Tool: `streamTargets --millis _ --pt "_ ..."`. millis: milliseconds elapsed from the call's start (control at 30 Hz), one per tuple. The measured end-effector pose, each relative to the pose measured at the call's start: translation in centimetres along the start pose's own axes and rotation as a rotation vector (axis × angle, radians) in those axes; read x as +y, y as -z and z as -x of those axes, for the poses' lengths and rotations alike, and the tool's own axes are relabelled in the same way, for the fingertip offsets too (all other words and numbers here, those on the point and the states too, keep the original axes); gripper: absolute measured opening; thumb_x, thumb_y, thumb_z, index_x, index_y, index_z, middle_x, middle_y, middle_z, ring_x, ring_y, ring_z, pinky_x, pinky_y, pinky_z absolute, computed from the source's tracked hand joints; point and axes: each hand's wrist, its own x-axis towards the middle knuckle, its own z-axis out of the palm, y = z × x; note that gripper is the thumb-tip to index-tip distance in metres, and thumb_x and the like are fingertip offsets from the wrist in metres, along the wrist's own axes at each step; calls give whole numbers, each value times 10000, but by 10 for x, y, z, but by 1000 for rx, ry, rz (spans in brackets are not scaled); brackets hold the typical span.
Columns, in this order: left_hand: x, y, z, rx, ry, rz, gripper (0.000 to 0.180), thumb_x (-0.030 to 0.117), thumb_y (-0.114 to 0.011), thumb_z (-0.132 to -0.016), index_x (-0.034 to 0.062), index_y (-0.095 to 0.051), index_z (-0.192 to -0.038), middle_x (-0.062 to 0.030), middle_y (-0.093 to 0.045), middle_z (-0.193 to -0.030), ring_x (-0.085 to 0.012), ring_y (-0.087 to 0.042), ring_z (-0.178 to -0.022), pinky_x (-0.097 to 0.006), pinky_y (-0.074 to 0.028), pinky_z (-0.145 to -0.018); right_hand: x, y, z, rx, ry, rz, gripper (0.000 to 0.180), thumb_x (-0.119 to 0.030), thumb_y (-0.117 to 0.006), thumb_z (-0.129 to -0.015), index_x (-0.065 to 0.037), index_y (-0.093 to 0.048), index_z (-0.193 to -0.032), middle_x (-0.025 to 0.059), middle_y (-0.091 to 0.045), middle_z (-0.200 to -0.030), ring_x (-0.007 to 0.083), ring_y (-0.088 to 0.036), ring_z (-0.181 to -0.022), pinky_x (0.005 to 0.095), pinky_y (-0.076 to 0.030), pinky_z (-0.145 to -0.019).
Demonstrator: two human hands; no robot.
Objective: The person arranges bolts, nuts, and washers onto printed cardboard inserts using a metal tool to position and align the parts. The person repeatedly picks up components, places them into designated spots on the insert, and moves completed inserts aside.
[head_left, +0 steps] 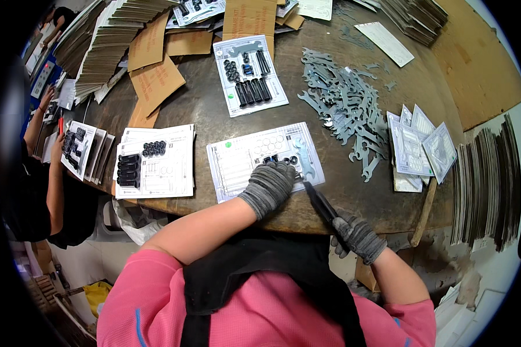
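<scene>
Gloved hands at a printed card [264, 161] on the table [353, 202]

Left hand [270, 184] curls closed over small black parts [283, 159] — card's 6 o'clock edge; right hand [358, 236], at 4 o'clock, grips a black tool [320, 202].

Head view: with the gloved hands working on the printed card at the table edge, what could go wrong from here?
1. The white printed card lies close to the round brown table's edge; a push from the grey-gloved left hand might slide it off, with the small black parts on it.
2. The black rod-shaped tool in the grey-gloved right hand points at the left hand's fingers and could jab them.
3. The loose pile of flat grey metal wrenches nearby could get swept off by a sleeve.
</scene>
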Motion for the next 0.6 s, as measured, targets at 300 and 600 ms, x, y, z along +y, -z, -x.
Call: streamTargets --millis 300,600 --pt "-10 4 22 335 -49 376 232 157 -644 -685 43 -568 -872 -134 -552 -816 -301 -550 -766 -390 -449 -683 1 5 -16 388 364 -170 480 -204 -467 -889 -140 -311 -1338 52 -522 -703 114 -512 -484 255 -464 -432" --pt "-51 11 62 396 519 1633 120 8 -572 -793 48 -538 -901 -29 -562 -754 -105 -525 -672 -222 -448 -596 -19 -73 -77 172 640 -185 519 -141 -474 -889 -166 -263 -1363 53 -496 -806 104 -521 -578 246 -481 -514"
